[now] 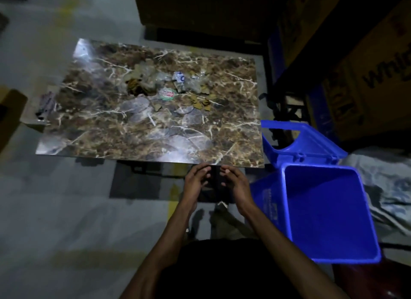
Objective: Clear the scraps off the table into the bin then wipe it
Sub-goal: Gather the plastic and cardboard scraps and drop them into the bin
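The light is dim and I lose a lot of detail. On the marble-patterned table (106,129) the scraps (169,85) sit in a loose heap in the far middle, and I cannot separate most of them: clear plastic wrappers blur into the stone pattern. What I can pick out is one round red-and-white label (166,93), one white-and-blue wrapper (179,78), a dark yellowish crumpled lump (134,85) on the left of the heap, and a cluster of small cardboard pieces (201,102) on its right, too many and too blurred for me to count. One thin white sliver (152,120) lies apart, nearer to me.

At the table's left edge something pale and purplish (45,105) rests on a box, cut by shadow; I cannot tell what it is.

One blue bin (329,212) stands on the floor just beside the table's near right corner, its hinged lid (302,143) flipped back. Its inside looks bare, though the bottom is in shade. Cardboard cartons (367,76) stack up far right, the print on one cut off by the frame.

I see two hands, both just off the near edge of the table. My left hand (195,183) and right hand (235,183) face each other, fingers loosely curled, holding nothing, and close together; whether they touch I cannot tell.
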The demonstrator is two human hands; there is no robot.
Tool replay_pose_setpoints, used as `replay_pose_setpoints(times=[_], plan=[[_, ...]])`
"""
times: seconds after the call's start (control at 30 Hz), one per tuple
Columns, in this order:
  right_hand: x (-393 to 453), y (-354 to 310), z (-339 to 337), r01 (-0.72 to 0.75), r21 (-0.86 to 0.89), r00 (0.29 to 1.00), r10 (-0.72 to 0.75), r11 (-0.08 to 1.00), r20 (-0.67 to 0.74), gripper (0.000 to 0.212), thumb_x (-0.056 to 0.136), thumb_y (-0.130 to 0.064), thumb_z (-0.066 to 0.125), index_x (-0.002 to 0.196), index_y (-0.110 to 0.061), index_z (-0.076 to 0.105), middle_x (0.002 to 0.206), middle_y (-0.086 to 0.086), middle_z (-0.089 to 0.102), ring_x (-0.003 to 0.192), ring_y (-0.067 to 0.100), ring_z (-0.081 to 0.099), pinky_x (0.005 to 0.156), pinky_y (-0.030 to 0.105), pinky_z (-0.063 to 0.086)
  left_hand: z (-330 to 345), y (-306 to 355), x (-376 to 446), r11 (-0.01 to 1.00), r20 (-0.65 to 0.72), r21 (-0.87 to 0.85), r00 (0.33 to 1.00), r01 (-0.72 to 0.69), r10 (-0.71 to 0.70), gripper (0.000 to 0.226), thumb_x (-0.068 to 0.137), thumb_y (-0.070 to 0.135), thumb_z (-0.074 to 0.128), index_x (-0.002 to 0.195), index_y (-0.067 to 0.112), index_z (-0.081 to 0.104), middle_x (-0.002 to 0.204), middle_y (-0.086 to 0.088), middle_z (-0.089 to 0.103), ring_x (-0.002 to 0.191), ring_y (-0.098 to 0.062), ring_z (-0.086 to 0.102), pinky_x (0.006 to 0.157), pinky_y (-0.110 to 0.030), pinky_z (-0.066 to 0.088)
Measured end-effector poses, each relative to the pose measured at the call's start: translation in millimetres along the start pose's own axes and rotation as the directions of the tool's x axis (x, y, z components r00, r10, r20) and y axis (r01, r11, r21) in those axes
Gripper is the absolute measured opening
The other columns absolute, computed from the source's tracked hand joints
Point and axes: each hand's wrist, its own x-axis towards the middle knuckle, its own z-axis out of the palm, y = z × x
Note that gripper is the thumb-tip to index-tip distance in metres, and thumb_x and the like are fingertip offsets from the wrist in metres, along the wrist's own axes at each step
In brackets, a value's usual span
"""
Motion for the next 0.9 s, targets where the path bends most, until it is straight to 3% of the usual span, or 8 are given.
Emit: replay_pose_setpoints(times=[0.13,0.23,0.37,0.47,0.57,0.7,0.77,0.9], plan=[[38.2,-8.7,14.9,0.006,-0.065,0.996,0.000,0.998,0.089,0.021,0.103,-0.007,0.056,0.118,-0.006,0.072,0.114,0.009,0.075,0.102,0.020,0.071,0.077,0.024,0.057,0.5,16.5,19.8,0.999,-0.055,-0.032,0.998,-0.031,0.029,0.028,0.100,0.010,0.061,0.127,0.009,0.068,0.116,-0.010,0.073,0.099,-0.019,0.068,0.074,-0.020,0.056],[72.9,-26.4,28.3,-0.003,-0.082,0.987,0.016,0.997,0.159,0.020,0.102,-0.007,0.059,0.116,-0.006,0.073,0.115,0.018,0.074,0.100,0.027,0.067,0.085,0.041,0.054,3.1,41.8,37.7,0.997,-0.123,-0.009,0.990,-0.076,0.075,0.025,0.095,0.009,0.067,0.120,0.011,0.072,0.100,-0.009,0.073,0.092,-0.024,0.067,0.082,-0.033,0.053],[112.1,-59.0,46.2,-0.026,-0.123,0.975,0.052,0.992,0.216,0.017,0.092,-0.026,0.067,0.104,-0.027,0.078,0.099,0.007,0.076,0.084,0.029,0.063,0.071,0.041,0.045,12.9,72.2,55.9,0.993,-0.206,-0.069,0.975,-0.100,0.084,0.024,0.094,0.008,0.069,0.118,0.007,0.071,0.085,-0.018,0.065,0.082,-0.031,0.059,0.076,-0.042,0.049],[140.8,-68.9,51.7,-0.012,-0.150,0.967,0.050,0.989,0.250,0.014,0.098,-0.027,0.064,0.101,-0.033,0.077,0.095,0.004,0.075,0.084,0.029,0.063,0.074,0.043,0.047,20.5,76.2,65.5,0.992,-0.266,-0.079,0.961,-0.103,0.079,0.022,0.090,0.012,0.073,0.113,0.012,0.074,0.086,-0.021,0.067,0.078,-0.032,0.060,0.075,-0.046,0.048],[162.4,-69.5,52.4,-0.035,-0.171,0.959,0.082,0.985,0.272,0.015,0.097,-0.034,0.063,0.104,-0.033,0.075,0.092,0.002,0.074,0.083,0.027,0.062,0.072,0.041,0.045,24.9,72.0,75.8,0.993,-0.311,-0.092,0.949,-0.079,0.046,0.023,0.089,0.011,0.073,0.112,0.012,0.074,0.083,-0.023,0.068,0.071,-0.031,0.061,0.070,-0.044,0.048],[186.1,-65.6,47.0,-0.087,-0.186,0.970,0.126,0.979,0.208,0.018,0.100,-0.021,0.061,0.099,-0.031,0.077,0.084,0.006,0.070,0.075,0.025,0.058,0.061,0.032,0.042,22.3,70.8,93.5,0.990,-0.349,-0.142,0.936,-0.009,-0.042,0.029,0.090,0.007,0.070,0.118,0.003,0.068,0.075,-0.021,0.058,0.056,-0.021,0.043,0.059,-0.031,0.035],[199.7,-65.3,47.1,-0.100,-0.170,0.978,0.128,0.980,0.166,0.019,0.100,-0.015,0.062,0.097,-0.028,0.075,0.080,0.007,0.067,0.075,0.025,0.056,0.058,0.029,0.040,20.5,79.0,103.1,0.990,-0.365,-0.140,0.929,0.003,-0.054,0.026,0.090,0.008,0.070,0.116,0.007,0.070,0.075,-0.018,0.060,0.054,-0.020,0.045,0.057,-0.030,0.035],[225.5,-71.5,62.2,-0.111,-0.161,0.990,0.123,0.981,0.065,0.014,0.099,-0.013,0.061,0.106,-0.021,0.071,0.085,0.007,0.066,0.078,0.022,0.059,0.064,0.032,0.044,16.6,95.1,137.9,0.985,-0.356,-0.172,0.932,0.009,-0.071,0.019,0.090,0.002,0.069,0.109,0.005,0.070,0.077,-0.015,0.063,0.054,-0.021,0.054,0.051,-0.028,0.039]])
